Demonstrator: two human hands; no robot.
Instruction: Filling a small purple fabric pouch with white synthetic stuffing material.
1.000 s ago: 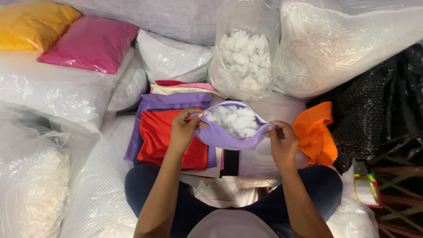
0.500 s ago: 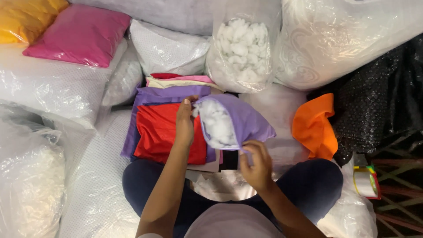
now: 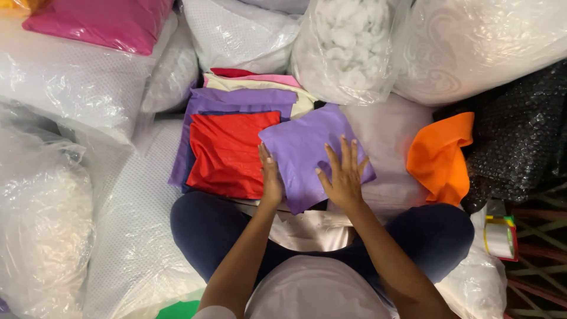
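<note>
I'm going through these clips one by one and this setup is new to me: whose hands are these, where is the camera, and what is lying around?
The single picture comes from a camera worn on a person's head, looking down at their own lap and arms. The left hand and the right hand both rest flat and open on a purple cushion; nothing is gripped. Beside it lies a pile of folded cloths, red on top. An orange cloth lies to the right. A clear bag of white stuffing stands behind, among other plastic-wrapped bundles.
</note>
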